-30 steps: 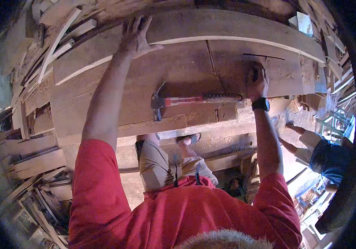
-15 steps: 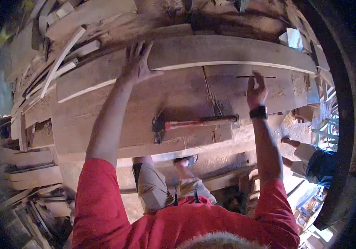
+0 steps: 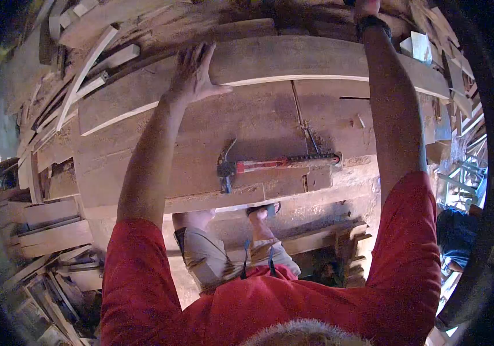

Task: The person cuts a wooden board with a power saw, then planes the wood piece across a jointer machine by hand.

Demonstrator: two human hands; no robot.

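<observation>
My left hand (image 3: 194, 75) lies spread on a long wooden board (image 3: 293, 56), its thumb over the board's light near edge. My right arm reaches across the board, and my right hand (image 3: 367, 7) shows only in part at the top edge of the view, beyond the board; its fingers are cut off. A hammer (image 3: 264, 164) with a red and black handle rests on the wooden work surface (image 3: 201, 141), head to the left. A thin dark strip (image 3: 353, 98) lies on the surface, partly behind my right forearm.
Scrap wood (image 3: 68, 288) is piled at the lower left, with more pieces (image 3: 88, 75) at the upper left. A white block (image 3: 420, 47) stands at the upper right. Another person (image 3: 457, 230) is partly visible at the right, below stacked wood.
My right hand has moved up and away, from near the hammer's handle end, past the thin dark strip, to beyond the board. My left hand has stayed spread on the board.
</observation>
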